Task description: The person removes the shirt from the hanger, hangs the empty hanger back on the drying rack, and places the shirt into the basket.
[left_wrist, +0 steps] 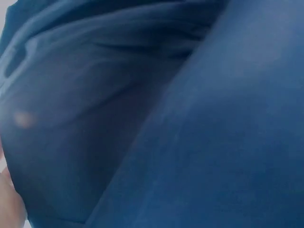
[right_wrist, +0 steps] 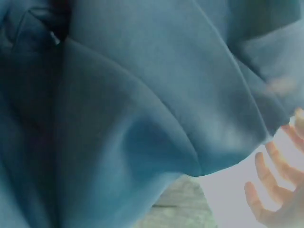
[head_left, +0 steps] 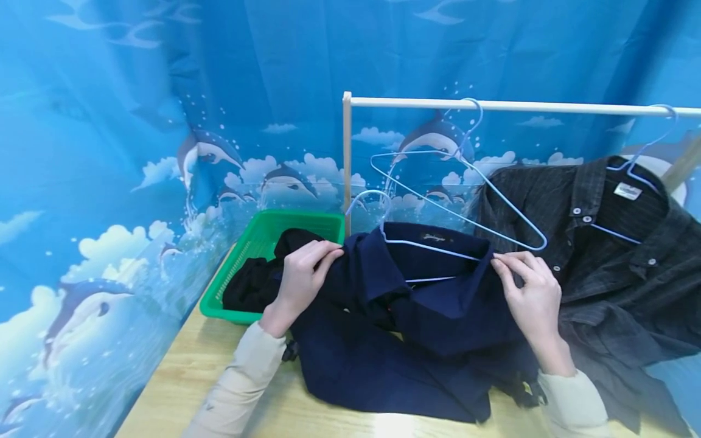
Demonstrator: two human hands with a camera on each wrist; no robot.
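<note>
Evidently, both hands are engaged on one garment: a navy shirt (head_left: 394, 371), located over the table (head_left: 191, 365), collar toward 12 o'clock. The left hand (head_left: 303, 278) pinches its shoulder at about 10 o'clock; the right hand (head_left: 531, 298) pinches the cloth beside the collar at 2 o'clock. A light blue hanger (head_left: 371, 191) sits inside the neck opening, its hook standing free near 11 o'clock. Between 9 and 10 o'clock of the shirt, just past the left hand, is a green basket (head_left: 235, 316) holding black cloth (head_left: 249, 286). At 1 o'clock a second hanger (head_left: 481, 114) hangs bare from the white rail (head_left: 547, 107); toward 2 o'clock a dark striped shirt (head_left: 624, 304) hangs from the same rail on its own hanger. Behind all is a blue curtain (head_left: 109, 152) printed with dolphins. The left wrist view is mostly blurred cloth — the right wrist view shows several fingers held apart at 4 o'clock.
</note>
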